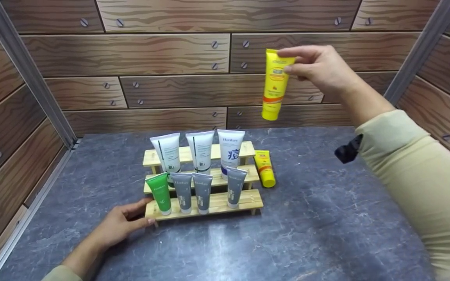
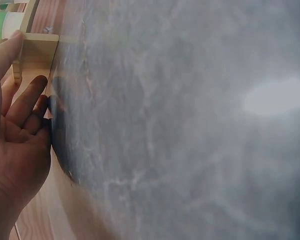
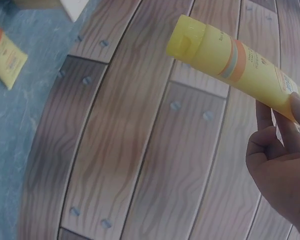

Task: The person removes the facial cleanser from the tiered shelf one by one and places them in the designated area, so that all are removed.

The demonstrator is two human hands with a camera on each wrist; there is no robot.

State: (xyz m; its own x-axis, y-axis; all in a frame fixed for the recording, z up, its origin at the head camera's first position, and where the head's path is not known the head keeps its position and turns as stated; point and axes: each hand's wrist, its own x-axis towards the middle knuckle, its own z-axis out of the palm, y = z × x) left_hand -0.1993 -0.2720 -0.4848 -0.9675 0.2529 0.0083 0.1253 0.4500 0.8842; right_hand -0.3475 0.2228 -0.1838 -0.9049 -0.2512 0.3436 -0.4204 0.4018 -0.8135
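My right hand (image 1: 318,68) pinches the flat end of a yellow squeeze tube (image 1: 275,84), held up in the air with its cap downward. In the right wrist view, the same yellow tube (image 3: 240,65) stretches out from the thumb and fingers. At the lower left, my left hand (image 1: 121,224) holds the left end of a three-step wooden display rack (image 1: 225,199). The left wrist view has the thumb against the rack's end (image 2: 40,45), other fingers loosely bent below. A green tube (image 1: 159,193) and three grey tubes (image 1: 183,193) stand on the lowest step.
Three white tubes (image 1: 201,150) stand on the rack behind the front row. Another yellow tube (image 1: 265,169) lies on the grey marbled table (image 1: 307,218), close to the rack's right side. Wood-patterned walls (image 1: 170,54) enclose the back and sides.
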